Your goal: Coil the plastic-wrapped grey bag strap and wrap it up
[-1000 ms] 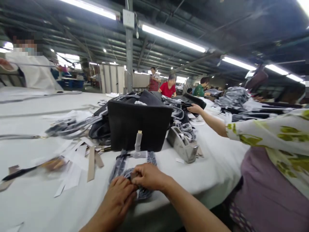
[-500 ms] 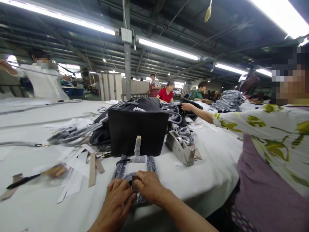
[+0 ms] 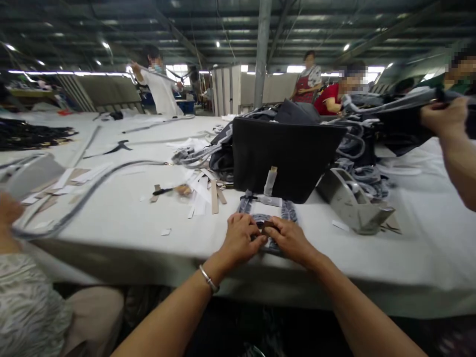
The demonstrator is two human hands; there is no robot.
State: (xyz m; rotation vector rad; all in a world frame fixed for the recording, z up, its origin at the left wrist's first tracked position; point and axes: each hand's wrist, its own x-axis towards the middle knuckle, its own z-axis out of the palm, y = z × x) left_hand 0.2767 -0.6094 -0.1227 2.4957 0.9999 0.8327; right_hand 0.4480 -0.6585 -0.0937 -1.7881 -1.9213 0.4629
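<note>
My left hand and my right hand meet at the near edge of the white table. Both pinch a small brown tab on a grey wrapped strap that lies flat in front of a black bag. The fingers of both hands are curled together on the strap. A wrapped clasp hangs from the bag's front, just beyond my hands. A metal bracelet sits on my left wrist.
A grey tape dispenser stands right of the bag. Paper strips and a pen lie to the left. A long strap curves across the table. A co-worker's hand lifts a dark bag at right; others work behind.
The view has swung left and down, so the bag now sits right of centre. My hands stay on the strap. The co-worker at right has raised an arm with a dark bag.
</note>
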